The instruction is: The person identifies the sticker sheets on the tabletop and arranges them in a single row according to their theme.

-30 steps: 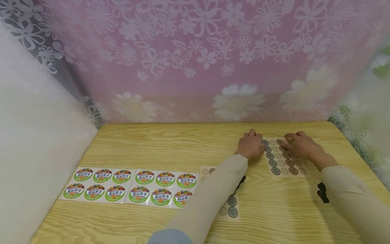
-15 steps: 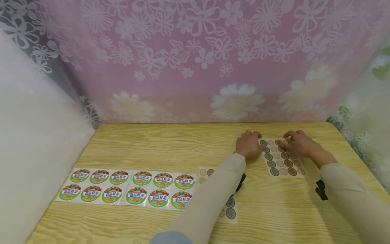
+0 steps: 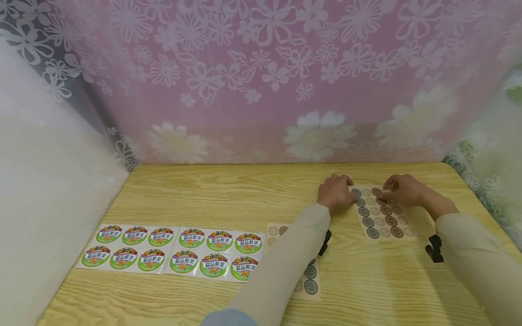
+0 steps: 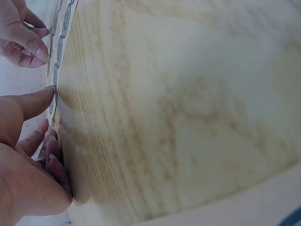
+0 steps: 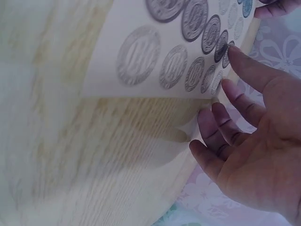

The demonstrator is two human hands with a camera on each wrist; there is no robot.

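A pale sheet of round stickers, with dark blue, brown and faint grey circles, lies at the right of the table. My left hand pinches its far left corner; in the left wrist view the left thumb lies against the sheet's edge, the other fingers curled below. My right hand holds the far edge toward the right corner. In the right wrist view the right thumb presses on the printed face, and the forefinger is at the edge. That fingertip's underside contact is partly hidden.
Beneath my left forearm lies a second sheet of round stickers, partly covered by the sleeve. Two sheets of fruit stickers lie side by side at the left. A pink flowered curtain hangs along the table's back edge.
The sheet at the right has shifted slightly to the right, with my right hand moving the same way. Both hands keep their hold. The other sheets have not moved on the table.
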